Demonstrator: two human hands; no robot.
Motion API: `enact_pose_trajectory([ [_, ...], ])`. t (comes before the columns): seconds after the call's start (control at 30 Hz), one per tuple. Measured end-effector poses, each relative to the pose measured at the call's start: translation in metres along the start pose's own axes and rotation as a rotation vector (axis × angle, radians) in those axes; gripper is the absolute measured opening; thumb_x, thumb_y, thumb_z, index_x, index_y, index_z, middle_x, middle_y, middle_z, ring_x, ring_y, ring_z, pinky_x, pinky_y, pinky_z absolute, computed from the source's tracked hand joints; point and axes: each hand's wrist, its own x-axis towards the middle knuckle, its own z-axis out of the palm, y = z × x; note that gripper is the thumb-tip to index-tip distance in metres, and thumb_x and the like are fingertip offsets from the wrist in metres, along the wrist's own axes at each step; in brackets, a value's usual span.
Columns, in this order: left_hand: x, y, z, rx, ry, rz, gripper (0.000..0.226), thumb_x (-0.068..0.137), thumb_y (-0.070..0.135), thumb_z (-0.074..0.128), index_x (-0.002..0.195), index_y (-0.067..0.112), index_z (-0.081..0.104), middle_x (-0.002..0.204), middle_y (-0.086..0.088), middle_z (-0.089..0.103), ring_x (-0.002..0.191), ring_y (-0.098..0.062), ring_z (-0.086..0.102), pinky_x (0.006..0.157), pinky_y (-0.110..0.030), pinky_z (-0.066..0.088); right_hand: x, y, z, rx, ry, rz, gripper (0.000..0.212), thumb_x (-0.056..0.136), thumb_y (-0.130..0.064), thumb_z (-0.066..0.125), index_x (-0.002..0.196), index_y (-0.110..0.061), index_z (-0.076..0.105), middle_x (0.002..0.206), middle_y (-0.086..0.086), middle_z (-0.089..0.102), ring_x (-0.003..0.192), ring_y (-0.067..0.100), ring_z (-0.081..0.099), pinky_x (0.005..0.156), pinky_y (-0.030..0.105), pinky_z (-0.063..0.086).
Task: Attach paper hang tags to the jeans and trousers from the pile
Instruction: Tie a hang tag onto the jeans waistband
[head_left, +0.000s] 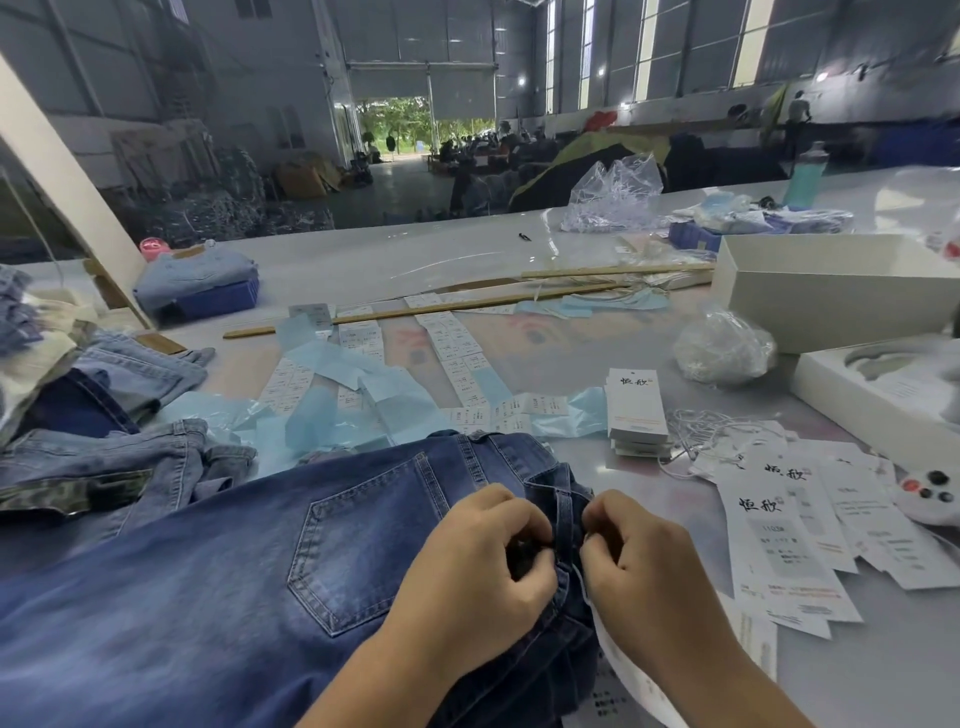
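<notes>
The dark blue jeans (218, 582) lie across the grey table (883, 675), back pocket up, running left of both hands and cut off by the lower and left frame edges. The pile of lighter jeans (119, 447) sits well left of the left hand, partly out of view. Loose hang tags (779, 551) fan out just right of the right hand; a neat tag stack (638, 405) stands beyond it, with bare table between. The left hand (478, 577) has curled fingers pinching the waistband beside a belt loop (565, 525). The right hand (644, 571) is likewise curled at the loop; what it pinches is hidden. A white tag (623, 670) shows below its wrist, partly covered.
</notes>
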Motion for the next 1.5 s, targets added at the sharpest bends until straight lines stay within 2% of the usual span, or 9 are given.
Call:
enact_pose_trajectory([
  [0.2,0.005,0.012,-0.005,0.300,-0.137,-0.039,0.018,0.095,0.033,0.050,0.100,0.028,0.067,0.096,0.012,0.054,0.091,-0.009,0.051,0.080,-0.031,0.048,-0.004,-0.004,0.003,-0.013,0.048,-0.011,0.020,0.079,0.000,0.057,0.073,-0.020,0.055,0.049,-0.003,0.046,0.046,0.012,0.043,0.043,0.025,0.030],
  [0.33,0.011,0.027,-0.005,0.512,-0.224,-0.076,0.013,0.093,0.028,0.045,0.090,0.024,0.056,0.098,0.005,0.053,0.085,-0.021,0.051,0.077,-0.035,0.039,-0.006,-0.007,0.002,-0.049,0.070,-0.065,0.021,0.076,0.003,0.059,0.072,-0.017,0.056,0.054,-0.004,0.049,0.049,0.014,0.043,0.047,0.029,0.036],
  [0.47,0.021,0.042,-0.004,0.668,-0.342,-0.165,0.004,0.090,0.024,0.046,0.086,0.024,0.045,0.087,0.002,0.044,0.074,-0.024,0.041,0.076,-0.039,0.027,-0.006,-0.010,0.001,-0.032,0.111,-0.111,0.022,0.074,0.003,0.060,0.077,-0.018,0.062,0.063,-0.009,0.055,0.054,0.010,0.048,0.050,0.029,0.042],
  [0.57,0.027,0.049,-0.003,0.718,-0.393,-0.185,0.008,0.089,0.020,0.046,0.082,0.023,0.044,0.077,0.003,0.041,0.070,-0.023,0.040,0.077,-0.042,0.026,-0.005,-0.013,0.001,0.038,0.155,-0.154,0.011,0.076,-0.011,0.057,0.079,-0.019,0.063,0.069,-0.009,0.059,0.062,0.012,0.055,0.055,0.034,0.047],
  [0.7,0.021,0.047,-0.002,0.704,-0.374,-0.181,0.010,0.096,0.025,0.041,0.089,0.020,0.035,0.095,-0.005,0.049,0.075,-0.026,0.037,0.077,-0.043,0.024,-0.001,-0.013,0.001,0.118,0.216,-0.149,0.012,0.077,-0.011,0.068,0.076,-0.023,0.063,0.069,-0.010,0.060,0.064,0.010,0.057,0.060,0.026,0.046],
  [0.83,0.012,0.027,-0.005,0.365,-0.251,-0.301,0.014,0.099,0.031,0.037,0.087,0.024,0.037,0.097,0.005,0.051,0.081,-0.023,0.042,0.076,-0.038,0.028,0.004,-0.014,0.002,0.220,0.233,-0.097,0.036,0.078,0.005,0.072,0.073,-0.030,0.065,0.066,-0.010,0.064,0.062,0.007,0.061,0.056,0.014,0.045],
  [1.0,0.014,0.005,-0.023,-0.333,-0.035,-0.510,0.018,0.095,0.022,0.055,0.077,0.021,0.058,0.072,0.006,0.065,0.063,-0.006,0.053,0.065,-0.033,0.041,0.009,-0.031,0.003,0.388,0.219,-0.098,0.024,0.078,-0.008,0.053,0.075,-0.029,0.066,0.064,-0.008,0.065,0.051,0.006,0.055,0.049,0.011,0.038],
  [1.2,0.031,0.004,-0.032,-1.101,0.088,-0.643,0.020,0.101,0.008,0.048,0.081,0.008,0.052,0.096,-0.015,0.075,0.058,-0.018,0.061,0.056,-0.031,0.053,0.016,-0.047,0.010,0.442,0.187,-0.105,0.037,0.083,0.009,0.061,0.070,-0.025,0.068,0.070,-0.012,0.071,0.060,0.007,0.065,0.052,0.020,0.052],
  [1.5,0.051,-0.017,-0.026,-1.201,0.175,-0.598,0.017,0.096,0.002,0.054,0.082,0.009,0.058,0.066,-0.006,0.063,0.049,-0.012,0.049,0.047,-0.022,0.044,0.029,-0.052,0.016,0.508,0.208,-0.079,0.031,0.089,0.002,0.063,0.084,-0.029,0.066,0.080,-0.007,0.073,0.066,0.013,0.069,0.063,0.033,0.058],
])
